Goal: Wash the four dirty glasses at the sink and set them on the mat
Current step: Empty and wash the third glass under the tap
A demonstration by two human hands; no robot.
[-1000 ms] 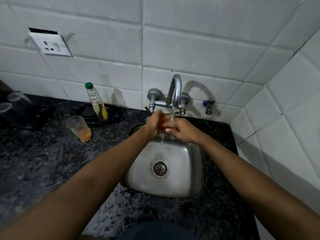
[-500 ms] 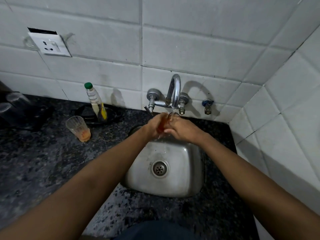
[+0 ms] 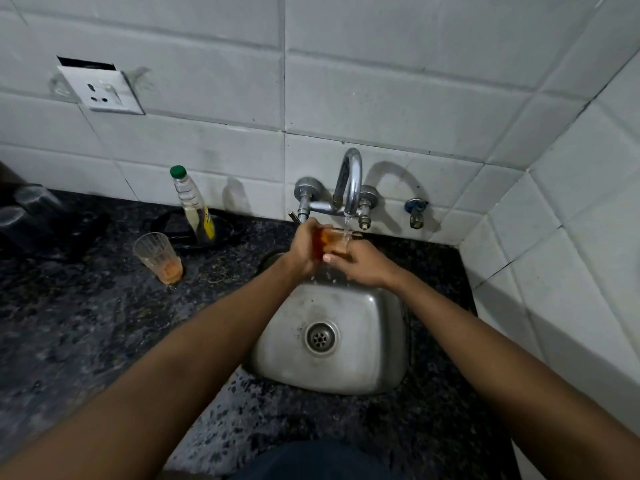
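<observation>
I see both hands over sink (image 3: 332, 382): left hand (image 3: 303, 251) and right hand (image 3: 360, 266) grip orange-stained glass (image 3: 330, 242) under running tap (image 3: 349, 181). Second dirty glass (image 3: 158, 258) upright on counter (image 3: 86, 323), left of sink.

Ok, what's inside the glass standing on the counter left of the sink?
The glass on the counter holds orange residue pooled at its bottom; its upper part looks clear. Whether film coats the walls is too faint to tell.
</observation>
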